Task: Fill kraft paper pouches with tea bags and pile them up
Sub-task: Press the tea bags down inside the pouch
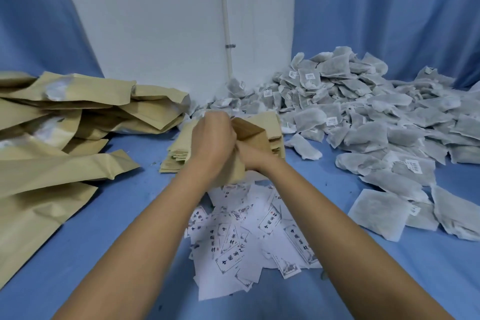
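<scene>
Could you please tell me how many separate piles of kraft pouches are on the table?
2: a loose heap on the left, and a flat stack at centre. The left hand and right hand grip one more pouch; others may be hidden.

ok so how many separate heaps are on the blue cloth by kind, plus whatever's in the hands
pile of filled kraft pouches: 1
stack of flat kraft pouches: 1
heap of tea bags: 1
heap of printed paper labels: 1
kraft pouch gripped by left hand and right hand: 1
total: 5
</scene>
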